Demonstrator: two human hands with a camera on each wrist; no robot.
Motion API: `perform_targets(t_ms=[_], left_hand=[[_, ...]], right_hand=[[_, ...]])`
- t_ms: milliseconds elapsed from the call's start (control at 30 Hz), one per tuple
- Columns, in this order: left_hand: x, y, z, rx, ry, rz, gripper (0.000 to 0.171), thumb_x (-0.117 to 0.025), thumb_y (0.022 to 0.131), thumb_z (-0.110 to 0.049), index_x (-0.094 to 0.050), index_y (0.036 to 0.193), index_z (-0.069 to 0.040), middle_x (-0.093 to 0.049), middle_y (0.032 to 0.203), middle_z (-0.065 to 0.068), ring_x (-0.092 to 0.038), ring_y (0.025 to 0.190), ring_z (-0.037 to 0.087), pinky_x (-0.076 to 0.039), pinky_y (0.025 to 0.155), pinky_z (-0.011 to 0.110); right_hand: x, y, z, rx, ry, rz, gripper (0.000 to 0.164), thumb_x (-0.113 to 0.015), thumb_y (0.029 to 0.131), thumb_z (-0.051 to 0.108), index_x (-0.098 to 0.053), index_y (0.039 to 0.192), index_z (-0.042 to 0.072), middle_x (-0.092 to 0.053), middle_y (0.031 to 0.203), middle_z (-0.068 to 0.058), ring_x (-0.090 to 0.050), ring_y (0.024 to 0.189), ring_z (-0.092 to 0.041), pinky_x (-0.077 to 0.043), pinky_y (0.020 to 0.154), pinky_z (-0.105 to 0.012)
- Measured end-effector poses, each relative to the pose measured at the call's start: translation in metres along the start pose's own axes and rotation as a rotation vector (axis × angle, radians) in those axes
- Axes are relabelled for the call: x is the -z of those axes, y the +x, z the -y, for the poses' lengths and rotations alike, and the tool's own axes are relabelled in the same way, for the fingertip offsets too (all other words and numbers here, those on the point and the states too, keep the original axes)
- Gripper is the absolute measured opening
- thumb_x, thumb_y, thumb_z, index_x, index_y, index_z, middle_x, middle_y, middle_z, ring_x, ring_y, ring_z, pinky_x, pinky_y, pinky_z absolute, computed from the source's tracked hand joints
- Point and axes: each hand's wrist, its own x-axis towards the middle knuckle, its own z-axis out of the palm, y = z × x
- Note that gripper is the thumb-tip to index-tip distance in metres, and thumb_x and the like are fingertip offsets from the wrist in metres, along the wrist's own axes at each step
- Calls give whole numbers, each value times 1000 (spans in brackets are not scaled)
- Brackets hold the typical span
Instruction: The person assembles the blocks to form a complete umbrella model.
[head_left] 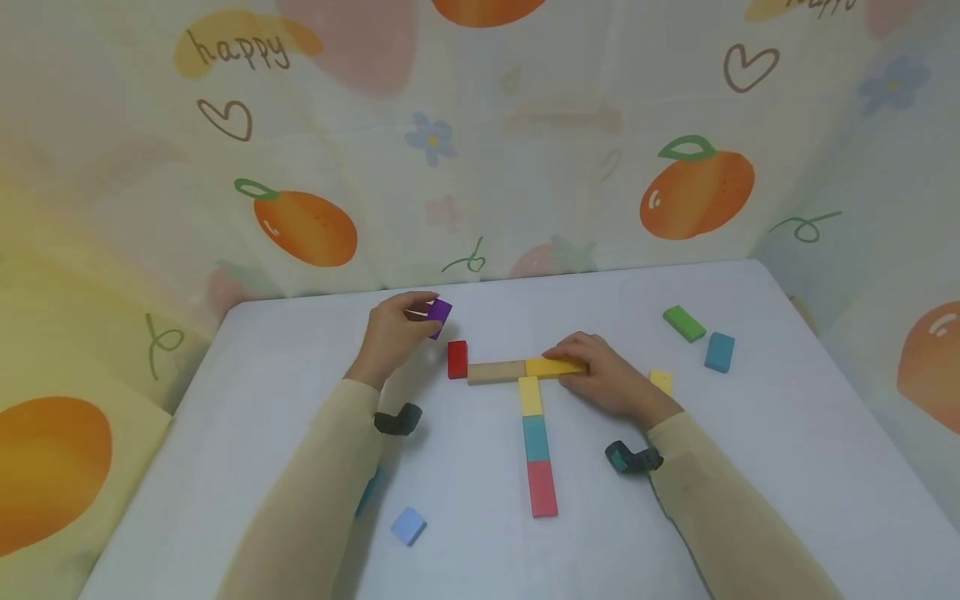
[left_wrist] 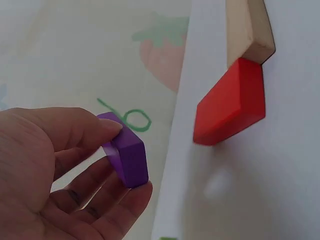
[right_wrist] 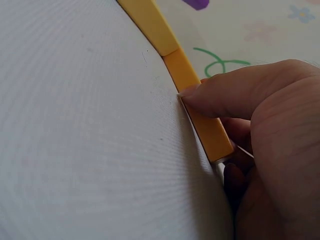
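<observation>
My left hand (head_left: pixel 396 335) pinches a purple block (left_wrist: pixel 131 155) between thumb and fingers, raised above the table's back left part. Just right of and below it stands a red block (head_left: pixel 457 359), its side against the end of a bare wood block (head_left: pixel 496 372). An orange-yellow block (head_left: pixel 553 367) continues that row to the right. My right hand (head_left: pixel 609 379) holds this block, its thumb (right_wrist: pixel 200 97) along one side and its other fingers partly hidden behind. From the row, a yellow block (head_left: pixel 530 396), a teal block (head_left: pixel 536 438) and a pinkish-red block (head_left: pixel 542 489) run toward me.
At the right back lie a green block (head_left: pixel 684 323) and a blue block (head_left: pixel 720 352). Another yellow block (head_left: pixel 661 381) shows behind my right wrist. A light blue block (head_left: pixel 408 527) lies front left; a teal piece (head_left: pixel 370 492) is partly hidden by my left sleeve.
</observation>
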Motion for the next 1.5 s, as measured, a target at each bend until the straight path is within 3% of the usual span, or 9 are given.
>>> perform_targets(t_ms=[200, 500, 700, 933, 1500], left_hand=[[-21, 19, -7, 29, 22, 48, 45, -80, 100, -11, -71, 144, -17, -68, 131, 8, -64, 119, 30, -61, 93, 43], [-39, 35, -10, -11, 60, 97, 44, -79, 97, -3, -72, 140, -7, -69, 128, 15, -67, 111, 32, -61, 93, 40], [-48, 37, -13, 6, 167, 132, 45, -81, 98, -9, -70, 141, -7, -69, 129, 16, -65, 114, 32, -59, 98, 42], [-51, 38, -13, 21, 218, 145, 48, -82, 101, -20, -68, 147, -13, -67, 127, 12, -63, 113, 29, -60, 95, 40], [-49, 44, -5, 4, 246, 206, 44, -81, 100, -19, -72, 143, -16, -67, 128, 10, -60, 118, 30, -60, 93, 41]], right_hand=[[1, 0, 0, 10, -12, -1, 39, -70, 106, 11, -71, 144, 21, -61, 138, 3, -49, 136, -25, -45, 115, -53], [0, 1, -2, 12, -16, 0, 40, -72, 106, 12, -71, 144, 23, -61, 139, 4, -49, 136, -23, -46, 115, -51], [-1, 3, -4, 21, -28, 2, 40, -72, 106, 11, -72, 144, 23, -61, 138, 5, -49, 136, -22, -46, 115, -49], [1, 1, -4, 21, -35, -2, 40, -72, 106, 10, -72, 144, 22, -61, 138, 4, -50, 135, -23, -46, 115, -50], [1, 2, -4, 20, -24, -2, 39, -73, 105, 11, -72, 143, 21, -61, 139, 4, -49, 135, -23, -46, 114, -50]])
